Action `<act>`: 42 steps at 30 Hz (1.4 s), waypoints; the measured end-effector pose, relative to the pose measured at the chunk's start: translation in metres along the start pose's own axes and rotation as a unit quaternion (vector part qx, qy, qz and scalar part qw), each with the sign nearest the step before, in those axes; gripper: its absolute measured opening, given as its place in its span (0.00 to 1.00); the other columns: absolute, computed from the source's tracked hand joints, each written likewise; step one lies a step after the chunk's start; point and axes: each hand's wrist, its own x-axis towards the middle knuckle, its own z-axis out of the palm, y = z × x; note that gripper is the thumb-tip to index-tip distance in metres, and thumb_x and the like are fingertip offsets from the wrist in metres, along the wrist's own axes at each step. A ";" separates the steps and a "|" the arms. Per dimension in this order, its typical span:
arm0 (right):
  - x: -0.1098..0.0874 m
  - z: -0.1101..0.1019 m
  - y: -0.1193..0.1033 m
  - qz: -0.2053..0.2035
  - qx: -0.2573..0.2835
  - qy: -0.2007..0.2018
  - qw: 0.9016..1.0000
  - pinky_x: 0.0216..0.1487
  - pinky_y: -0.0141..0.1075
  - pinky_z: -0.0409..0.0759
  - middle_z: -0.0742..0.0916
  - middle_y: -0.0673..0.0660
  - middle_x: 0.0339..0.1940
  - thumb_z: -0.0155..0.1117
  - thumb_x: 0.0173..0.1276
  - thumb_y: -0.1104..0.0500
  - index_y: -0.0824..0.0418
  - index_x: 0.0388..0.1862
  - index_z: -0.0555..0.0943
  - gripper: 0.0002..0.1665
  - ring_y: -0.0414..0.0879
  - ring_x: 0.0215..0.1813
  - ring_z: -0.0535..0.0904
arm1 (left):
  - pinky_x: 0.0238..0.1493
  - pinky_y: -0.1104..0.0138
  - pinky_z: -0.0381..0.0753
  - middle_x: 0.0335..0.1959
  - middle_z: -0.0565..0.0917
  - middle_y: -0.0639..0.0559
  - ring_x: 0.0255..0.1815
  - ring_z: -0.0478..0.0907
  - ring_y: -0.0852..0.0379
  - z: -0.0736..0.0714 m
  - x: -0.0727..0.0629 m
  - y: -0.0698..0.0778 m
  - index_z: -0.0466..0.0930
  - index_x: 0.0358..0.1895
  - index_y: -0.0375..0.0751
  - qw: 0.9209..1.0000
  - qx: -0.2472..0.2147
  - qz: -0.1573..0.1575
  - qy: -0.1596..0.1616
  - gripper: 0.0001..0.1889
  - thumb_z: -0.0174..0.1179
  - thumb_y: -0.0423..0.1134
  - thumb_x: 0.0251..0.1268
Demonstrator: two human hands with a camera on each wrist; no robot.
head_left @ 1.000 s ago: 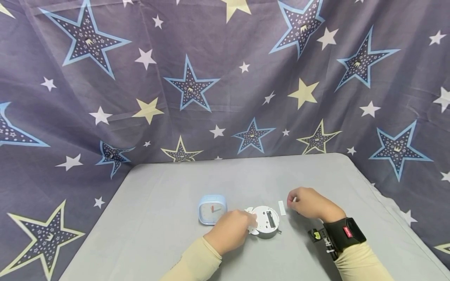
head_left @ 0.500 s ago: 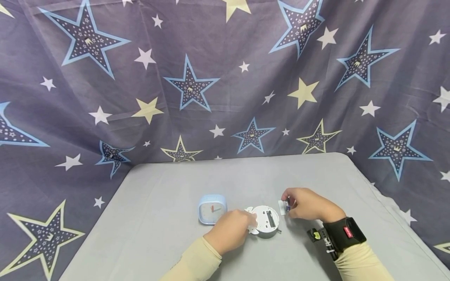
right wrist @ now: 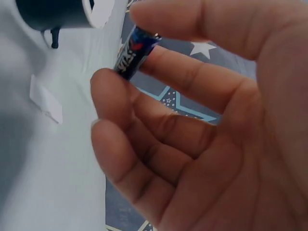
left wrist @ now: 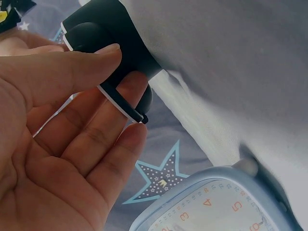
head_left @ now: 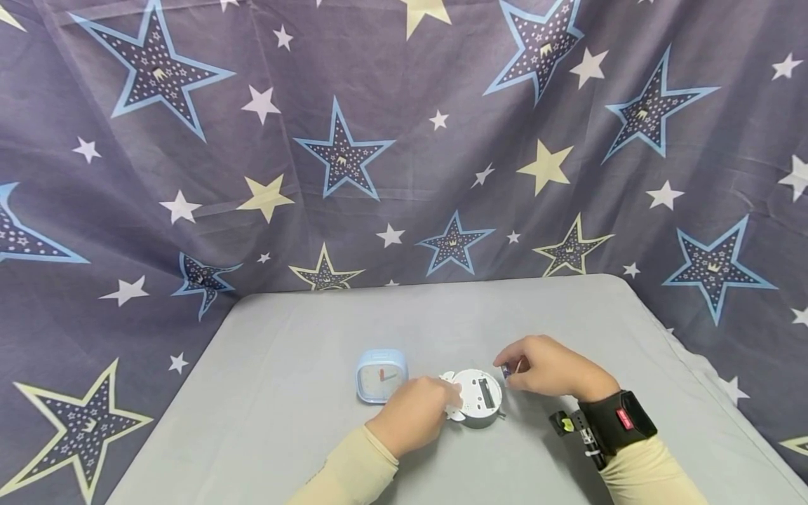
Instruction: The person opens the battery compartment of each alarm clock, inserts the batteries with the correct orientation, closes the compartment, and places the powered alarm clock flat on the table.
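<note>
A round alarm clock (head_left: 470,400) with ear-like shapes lies face down, its white back and dark open battery slot (head_left: 486,393) turned up. My left hand (head_left: 416,412) grips it at the eared end. In the left wrist view, thumb and fingers hold the dark clock body (left wrist: 108,29) from both sides. To the right of the clock, my right hand (head_left: 549,366) pinches a small dark-blue battery (right wrist: 137,53) between thumb and fingers. A white battery cover (right wrist: 45,101) rests on the table in the right wrist view; the right hand mostly hides it in the head view.
A light-blue square alarm clock (head_left: 381,377) stands left of the white-backed clock, just beyond the left hand. The table has a grey cloth (head_left: 290,365). A star-patterned curtain (head_left: 379,140) hangs along its back and sides.
The right hand has moved left with the battery, passing over the white cover, and is now close to the clock's right edge. The left hand and both clocks have stayed put.
</note>
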 end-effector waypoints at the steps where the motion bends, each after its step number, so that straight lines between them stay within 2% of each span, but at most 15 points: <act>1: 0.000 0.000 -0.001 -0.004 0.000 -0.001 1.000 0.38 0.32 0.81 0.90 0.45 0.37 0.73 0.57 0.60 0.59 0.52 0.89 0.21 0.37 0.37 0.83 | 0.60 0.71 0.82 0.51 0.90 0.58 0.55 0.87 0.62 0.000 0.000 0.000 0.92 0.44 0.50 1.000 0.002 0.001 0.000 0.17 0.68 0.25 0.55; 6: -0.001 0.000 -0.009 -0.025 0.017 -0.014 0.999 0.35 0.32 0.82 0.91 0.46 0.34 0.72 0.58 0.62 0.56 0.49 0.90 0.17 0.39 0.34 0.83 | 0.61 0.70 0.81 0.51 0.90 0.58 0.55 0.87 0.62 0.003 0.001 -0.001 0.92 0.44 0.51 1.000 0.009 0.007 0.000 0.16 0.68 0.26 0.56; 11: -0.002 0.000 -0.014 -0.044 0.027 -0.018 0.999 0.35 0.31 0.82 0.92 0.50 0.38 0.71 0.60 0.64 0.57 0.47 0.91 0.15 0.38 0.33 0.83 | 0.61 0.70 0.82 0.51 0.90 0.58 0.55 0.87 0.62 0.003 0.001 -0.002 0.92 0.44 0.51 1.000 0.009 0.008 0.002 0.17 0.68 0.26 0.55; 19: -0.001 0.003 -0.017 -0.034 0.040 -0.032 0.998 0.36 0.31 0.82 0.93 0.49 0.39 0.72 0.60 0.65 0.57 0.45 0.92 0.14 0.37 0.34 0.83 | 0.61 0.70 0.82 0.51 0.90 0.58 0.54 0.87 0.61 0.002 0.001 -0.002 0.92 0.44 0.51 1.000 0.013 0.011 0.001 0.17 0.68 0.26 0.55; 25: -0.001 0.006 -0.019 -0.046 0.066 -0.043 0.996 0.37 0.31 0.84 0.93 0.50 0.38 0.72 0.59 0.66 0.56 0.41 0.92 0.12 0.36 0.34 0.85 | 0.61 0.69 0.82 0.51 0.90 0.58 0.54 0.87 0.61 0.001 0.001 -0.001 0.92 0.44 0.50 1.000 0.014 0.010 0.000 0.16 0.68 0.26 0.55; 35: 0.002 0.008 -0.023 -0.051 0.048 -0.044 0.997 0.41 0.30 0.84 0.93 0.49 0.39 0.72 0.58 0.66 0.55 0.41 0.92 0.13 0.34 0.37 0.85 | 0.60 0.70 0.82 0.51 0.90 0.58 0.54 0.87 0.62 0.002 0.001 -0.002 0.91 0.44 0.50 1.000 0.008 0.011 0.003 0.16 0.68 0.26 0.56; 37: 0.002 0.009 -0.024 -0.052 0.037 -0.042 0.997 0.40 0.30 0.83 0.93 0.48 0.38 0.71 0.58 0.66 0.55 0.41 0.92 0.13 0.33 0.35 0.83 | 0.60 0.70 0.82 0.51 0.90 0.58 0.54 0.87 0.62 0.003 0.001 -0.002 0.91 0.44 0.51 1.000 0.008 0.012 0.003 0.16 0.68 0.26 0.56; 42: 0.003 0.011 -0.024 -0.032 0.022 -0.045 0.998 0.27 0.30 0.76 0.92 0.47 0.37 0.67 0.62 0.65 0.57 0.43 0.92 0.13 0.33 0.23 0.73 | 0.59 0.71 0.82 0.51 0.90 0.58 0.53 0.87 0.62 0.003 0.001 -0.002 0.92 0.44 0.51 1.000 0.010 0.012 0.002 0.16 0.68 0.26 0.56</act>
